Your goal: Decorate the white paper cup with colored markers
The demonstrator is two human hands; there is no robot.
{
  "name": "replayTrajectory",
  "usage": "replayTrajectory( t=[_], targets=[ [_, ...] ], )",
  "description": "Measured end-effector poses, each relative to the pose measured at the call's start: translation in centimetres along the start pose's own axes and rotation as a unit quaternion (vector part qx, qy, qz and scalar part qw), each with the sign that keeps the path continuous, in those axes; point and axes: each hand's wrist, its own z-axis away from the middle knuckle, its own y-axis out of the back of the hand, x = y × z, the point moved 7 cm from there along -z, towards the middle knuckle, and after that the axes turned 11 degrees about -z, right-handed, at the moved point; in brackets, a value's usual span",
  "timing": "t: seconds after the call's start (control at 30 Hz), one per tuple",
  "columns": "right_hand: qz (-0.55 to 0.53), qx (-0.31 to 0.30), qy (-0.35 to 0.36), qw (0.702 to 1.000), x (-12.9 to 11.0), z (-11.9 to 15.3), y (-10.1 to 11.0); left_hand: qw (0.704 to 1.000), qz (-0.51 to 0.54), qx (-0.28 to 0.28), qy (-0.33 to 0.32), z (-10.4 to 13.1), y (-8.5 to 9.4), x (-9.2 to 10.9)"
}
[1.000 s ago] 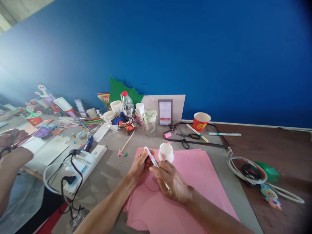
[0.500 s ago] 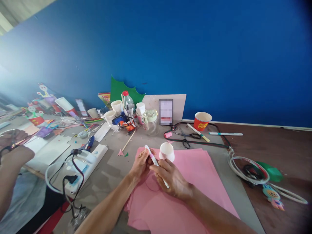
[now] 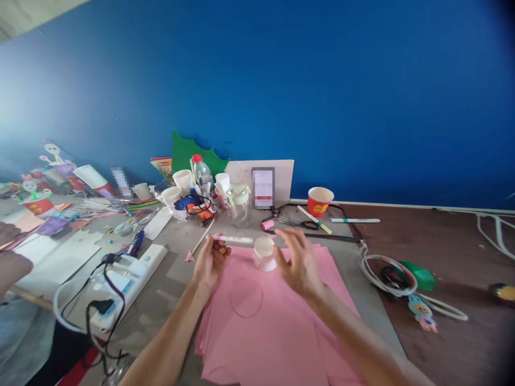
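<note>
My left hand [image 3: 212,259] holds a white marker [image 3: 235,239] near one end, the marker lying level and pointing right. Fingers apart and holding nothing, my right hand [image 3: 298,262] is raised just right of a small white cup [image 3: 264,254]. That cup stands at the back edge of a stack of pink paper [image 3: 277,332]. A thin drawn circle [image 3: 246,297] shows on the top sheet, in front of the cup.
Behind are a glass jar [image 3: 240,206], scissors, a red paper cup [image 3: 320,201] and markers. A power strip [image 3: 132,287] with cables lies left, beside another person's arm [image 3: 12,271]. Coiled cable [image 3: 388,276] lies right.
My right hand has let go of the marker, opened and moved right. My left hand has moved left with the marker, now level. The drawn circle is uncovered, and the view has shifted slightly right.
</note>
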Motion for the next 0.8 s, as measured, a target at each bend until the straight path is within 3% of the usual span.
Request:
replayTrajectory(
  t=[0.1, 0.23, 0.33, 0.47, 0.6, 0.7, 0.8],
  targets=[
    [0.123, 0.052, -0.093, 0.987, 4.7, -0.6, 2.0, 1.0, -0.002, -0.008, 0.029, 0.0, -0.2, -0.5],
    [0.277, 0.025, -0.211, 0.937, 10.5, 0.4, 3.9, 0.998, -0.021, -0.033, 0.044, 0.1, -0.7, -0.8],
    [0.336, -0.01, -0.255, 0.906, 12.9, 1.5, 4.7, 0.998, -0.045, -0.039, 0.009, 0.4, -0.9, -0.3],
    [0.366, -0.051, -0.284, 0.885, 14.2, 2.2, 4.9, 0.994, -0.087, -0.039, -0.053, 1.0, -1.2, 0.3],
    [0.362, -0.034, -0.292, 0.885, 14.5, 2.1, 5.4, 0.989, -0.119, -0.066, -0.062, 1.3, -1.6, 0.1],
    [0.309, 0.04, -0.257, 0.915, 13.6, 1.6, 6.0, 0.989, -0.122, -0.065, -0.06, 1.2, -1.4, -0.1],
    [0.125, 0.165, -0.22, 0.953, 12.5, 0.9, 6.7, 0.99, -0.108, -0.067, -0.059, 1.0, -1.3, -0.1]
  ],
)
